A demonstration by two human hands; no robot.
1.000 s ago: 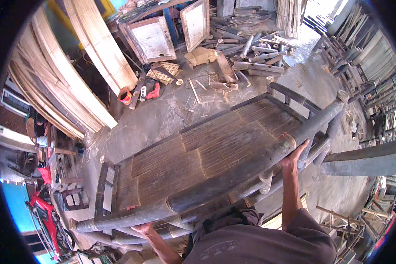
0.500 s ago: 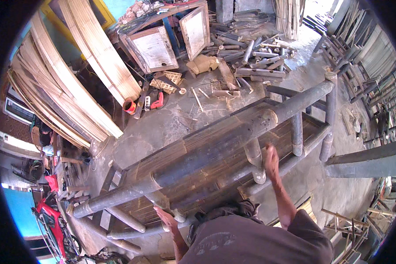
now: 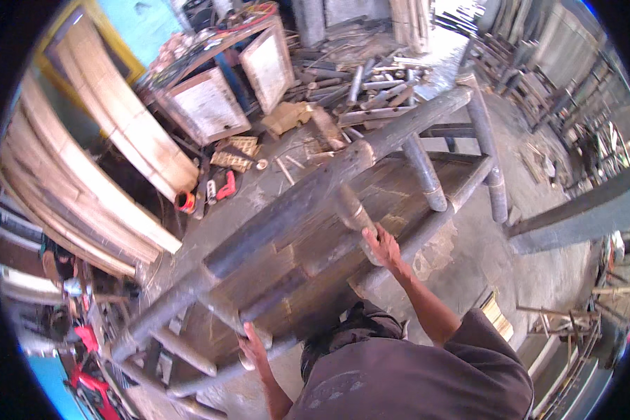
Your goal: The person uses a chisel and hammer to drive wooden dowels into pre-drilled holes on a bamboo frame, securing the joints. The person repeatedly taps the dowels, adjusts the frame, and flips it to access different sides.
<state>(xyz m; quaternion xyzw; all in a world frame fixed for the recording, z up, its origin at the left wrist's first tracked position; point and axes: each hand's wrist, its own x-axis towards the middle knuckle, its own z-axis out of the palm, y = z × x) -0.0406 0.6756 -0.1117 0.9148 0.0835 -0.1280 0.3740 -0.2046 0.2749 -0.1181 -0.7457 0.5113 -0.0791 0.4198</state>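
Note:
A long bench-like bamboo frame (image 3: 409, 234) with a dark slatted surface stretches diagonally before me. Along its upper side runs a dark bamboo pole (image 3: 287, 213), thicker in the middle, with short posts coming down from it. My right hand (image 3: 385, 248) is closed round the lower part of one bamboo post (image 3: 353, 208). On the left, my left hand (image 3: 253, 344) is at the lower end of another bamboo post (image 3: 220, 311), its fingers bent against it; part of its grip is hidden.
Long split-bamboo panels (image 3: 119, 112) lean at the left. Behind the frame stand an open-doored wooden cabinet (image 3: 199, 105) and a pile of cut bamboo (image 3: 378, 87). A red power tool (image 3: 226, 185) lies on the floor. A concrete beam (image 3: 574, 206) juts in at right.
My right hand has come onto the bamboo post and closed round it. My left hand has shifted along its post, its fingers more bent. The whole view has turned and tilted.

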